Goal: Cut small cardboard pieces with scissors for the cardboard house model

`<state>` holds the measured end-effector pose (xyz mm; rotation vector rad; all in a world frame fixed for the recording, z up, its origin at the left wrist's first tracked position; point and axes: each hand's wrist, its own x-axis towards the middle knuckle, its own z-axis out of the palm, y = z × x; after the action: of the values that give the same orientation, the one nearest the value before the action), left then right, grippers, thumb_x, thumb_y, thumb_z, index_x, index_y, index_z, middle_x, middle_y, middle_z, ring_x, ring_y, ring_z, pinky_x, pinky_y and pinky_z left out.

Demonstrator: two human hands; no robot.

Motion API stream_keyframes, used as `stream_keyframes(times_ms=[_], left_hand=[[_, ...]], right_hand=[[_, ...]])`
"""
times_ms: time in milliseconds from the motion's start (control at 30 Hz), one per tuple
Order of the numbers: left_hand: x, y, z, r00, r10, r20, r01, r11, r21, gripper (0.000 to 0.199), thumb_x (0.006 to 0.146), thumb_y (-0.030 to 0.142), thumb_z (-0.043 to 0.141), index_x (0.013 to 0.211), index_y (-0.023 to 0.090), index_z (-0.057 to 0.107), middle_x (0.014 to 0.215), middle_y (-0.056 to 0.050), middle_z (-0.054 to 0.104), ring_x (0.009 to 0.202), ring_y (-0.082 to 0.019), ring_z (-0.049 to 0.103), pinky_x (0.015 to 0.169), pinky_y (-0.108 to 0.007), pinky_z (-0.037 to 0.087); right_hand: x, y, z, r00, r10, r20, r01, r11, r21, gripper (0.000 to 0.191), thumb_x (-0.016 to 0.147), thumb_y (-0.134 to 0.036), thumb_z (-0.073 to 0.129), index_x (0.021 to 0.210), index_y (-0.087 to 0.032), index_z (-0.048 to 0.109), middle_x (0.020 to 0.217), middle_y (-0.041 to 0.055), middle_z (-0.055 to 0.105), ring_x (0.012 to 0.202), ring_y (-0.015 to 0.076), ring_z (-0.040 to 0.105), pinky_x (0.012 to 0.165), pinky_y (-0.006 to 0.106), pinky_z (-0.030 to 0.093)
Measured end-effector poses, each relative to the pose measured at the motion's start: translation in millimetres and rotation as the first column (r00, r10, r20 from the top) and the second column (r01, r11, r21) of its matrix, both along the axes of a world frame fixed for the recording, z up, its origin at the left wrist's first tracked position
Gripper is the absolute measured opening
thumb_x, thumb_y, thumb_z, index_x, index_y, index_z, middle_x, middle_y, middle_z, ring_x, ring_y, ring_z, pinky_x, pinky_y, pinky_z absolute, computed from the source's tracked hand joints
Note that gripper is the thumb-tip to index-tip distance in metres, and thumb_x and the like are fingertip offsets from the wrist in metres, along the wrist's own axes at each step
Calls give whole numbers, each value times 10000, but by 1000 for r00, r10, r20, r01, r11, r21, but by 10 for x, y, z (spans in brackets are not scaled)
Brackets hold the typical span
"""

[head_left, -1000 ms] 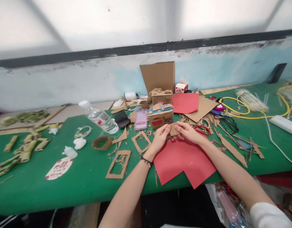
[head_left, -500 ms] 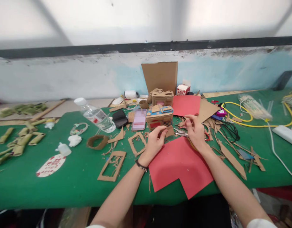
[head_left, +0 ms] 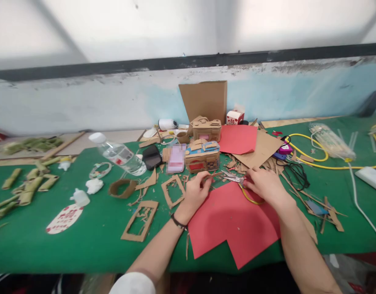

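My left hand (head_left: 197, 188) is closed in a pinch on a small piece of cardboard (head_left: 217, 174), seen nearly edge-on. Just to its right, my right hand (head_left: 264, 185) has its fingers closed on the scissors (head_left: 234, 178) near the pivot. The blades point left toward the cardboard piece, and a yellow handle loop hangs below the fingers. Beneath both hands lies a sheet of red paper (head_left: 231, 220) with a notch at its near edge. Behind the hands stands a small cardboard model (head_left: 203, 157) with blue and red parts.
Cut cardboard frames (head_left: 140, 220), a cardboard ring (head_left: 122, 188) and a tilted water bottle (head_left: 120, 156) lie left. A phone (head_left: 175, 158) sits beside the model. Cardboard scraps (head_left: 310, 200), a yellow hose (head_left: 313, 162) and a white power strip (head_left: 370, 178) are on the right.
My right hand has come down from above the scissors and closed on them. My left hand still pinches the cardboard piece. The view has shifted slightly.
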<state>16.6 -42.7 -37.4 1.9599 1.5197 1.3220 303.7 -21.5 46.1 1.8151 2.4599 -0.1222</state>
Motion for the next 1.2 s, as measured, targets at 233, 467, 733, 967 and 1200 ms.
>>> stream_keyframes(times_ms=[233,467,733,967,1200], left_hand=[[79,40,66,955,37,296,-2,993,-117,256,1038,487,647,1096,246,582,696,41,700,516,-173,721,477,-239,526],[139,78,87,855,-27,518,101,988,-116,354,1035,525,634,1061,263,398,979,-48,816,451,-124,673,424,-227,494],[85,129,15,846,57,530,4,994,-113,380,1059,547,607,1221,255,426,880,21,732,436,-90,565,450,-217,445],[82,95,94,862,33,506,4,997,-73,343,1074,557,606,1182,239,536,806,23,709,458,-99,563,464,-223,410],[126,109,430,725,28,689,30,997,-72,464,1002,668,671,1047,230,525,971,-26,788,436,-60,598,400,-190,411]], right_hand=[[-78,-108,-70,994,-13,105,21,997,-72,375,1032,-240,639,1392,-136,631,1415,245,694,1275,396,718,1029,493,497],[-172,-103,-162,977,-47,208,61,996,-61,366,970,-183,656,1320,-78,664,1341,288,715,1248,415,726,1029,501,489],[-253,-99,-74,965,-19,262,29,999,-37,332,999,-155,605,1308,-50,669,1280,297,750,1234,408,729,983,469,491],[132,-253,-33,979,9,203,-51,978,200,354,1012,-380,656,1206,-85,678,1150,259,758,1106,417,719,902,448,477],[233,-382,3,862,-79,-501,62,997,-50,575,935,-673,722,1274,-220,618,1050,95,740,888,278,709,725,344,490]])
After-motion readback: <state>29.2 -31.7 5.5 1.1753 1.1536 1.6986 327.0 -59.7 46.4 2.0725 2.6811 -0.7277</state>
